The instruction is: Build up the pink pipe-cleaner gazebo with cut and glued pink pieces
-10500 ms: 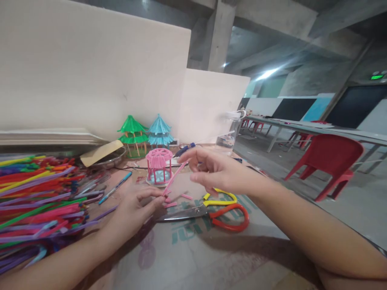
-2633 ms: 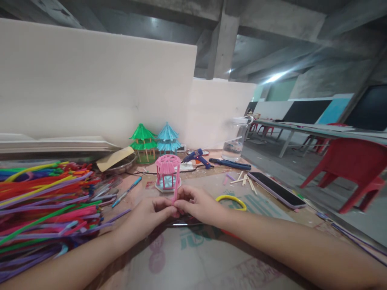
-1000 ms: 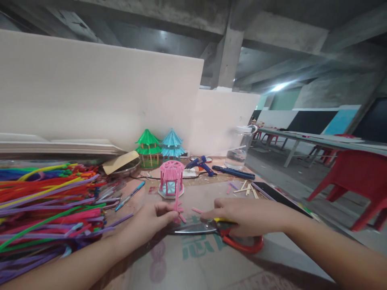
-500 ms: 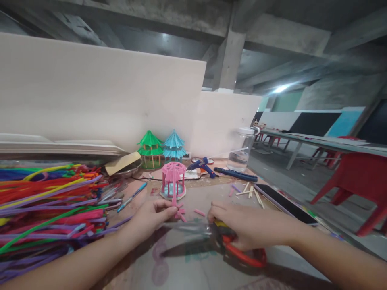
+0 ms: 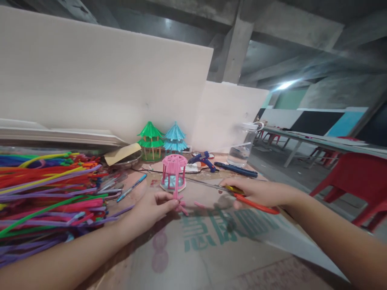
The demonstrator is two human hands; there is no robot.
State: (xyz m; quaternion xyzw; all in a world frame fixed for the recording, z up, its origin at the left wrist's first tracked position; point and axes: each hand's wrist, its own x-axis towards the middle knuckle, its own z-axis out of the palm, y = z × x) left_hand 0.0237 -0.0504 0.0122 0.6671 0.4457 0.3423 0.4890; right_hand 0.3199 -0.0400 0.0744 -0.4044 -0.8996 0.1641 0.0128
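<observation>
My left hand (image 5: 161, 206) pinches a bundle of pink pipe cleaners (image 5: 176, 185) between thumb and fingers, the strips standing upright in front of a small pink pavilion (image 5: 165, 169). Short pink pieces (image 5: 182, 208) lie just below my fingertips. In my right hand (image 5: 250, 193) are scissors (image 5: 256, 204) with red and yellow handles, lifted above the cardboard. Their blades point left toward the pink strips, apart from my left hand. Whether the blades are spread is hard to see.
Piled pipe cleaners (image 5: 48, 193) in many colours fill the left side. Behind stand a green pavilion (image 5: 150, 141), a blue pavilion (image 5: 175, 139), a glue gun (image 5: 203, 160), a dark blue tool (image 5: 237, 170) and a water jug (image 5: 240, 151). A pen (image 5: 131, 188) lies near my left hand.
My right hand has lifted the scissors off the cardboard, and their blades are now level with the pink strips. My left hand keeps its pinch. The view has tilted slightly.
</observation>
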